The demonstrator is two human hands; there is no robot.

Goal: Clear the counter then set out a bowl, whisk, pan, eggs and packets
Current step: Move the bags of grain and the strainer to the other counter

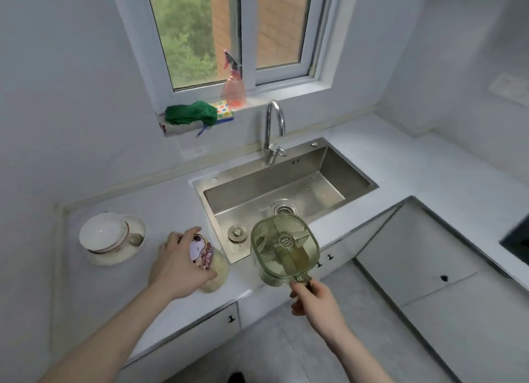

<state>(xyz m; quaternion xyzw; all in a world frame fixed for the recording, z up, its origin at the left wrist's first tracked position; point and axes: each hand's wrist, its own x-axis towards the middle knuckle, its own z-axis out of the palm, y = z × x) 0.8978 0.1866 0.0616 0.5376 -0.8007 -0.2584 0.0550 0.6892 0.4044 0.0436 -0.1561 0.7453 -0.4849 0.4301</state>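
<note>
My left hand [179, 263] grips a cream jar with a cartoon print [207, 261] that stands on the white counter [114, 294] just left of the sink. My right hand [315, 299] holds the handle of a green see-through strainer basket [283, 246], lifted over the counter's front edge at the sink's near right corner. A stack of white bowls with a spoon [111, 239] sits at the counter's far left.
The steel sink [286, 187] with its tap [273, 130] lies in the middle. On the window sill are a pink spray bottle [235, 87], a green cloth [190, 113] and a spotted sponge [224, 110]. Counter runs on to the right, cabinets below.
</note>
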